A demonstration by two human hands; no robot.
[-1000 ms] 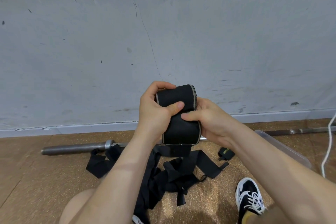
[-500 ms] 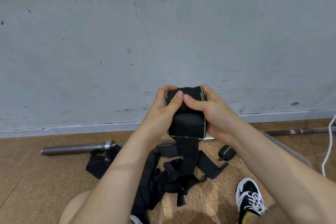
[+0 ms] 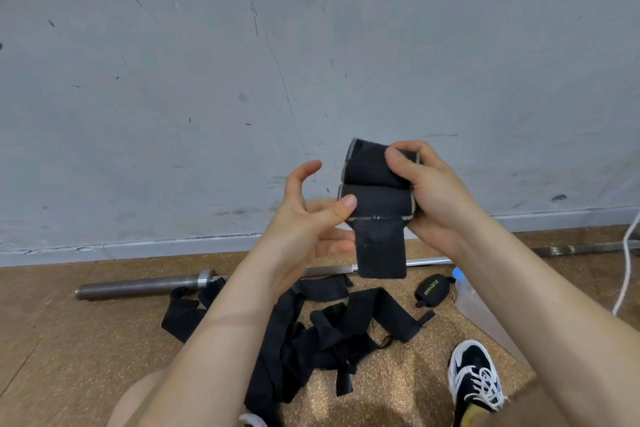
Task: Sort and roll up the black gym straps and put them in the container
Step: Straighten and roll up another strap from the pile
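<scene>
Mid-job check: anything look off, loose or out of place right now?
Two things. The roll gripped in the right hand has its end flap hanging loose below it, not wrapped in. A small rolled strap lies on the floor beside the clear container, not inside.

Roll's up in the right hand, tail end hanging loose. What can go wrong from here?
1. Only the right hand grips the rolled strap; the left hand just touches its edge with the thumb, so the roll may loosen.
2. The tail hangs unfastened, so the roll could unwind.
3. The container is largely hidden behind the right forearm, so a drop might miss it.
</scene>
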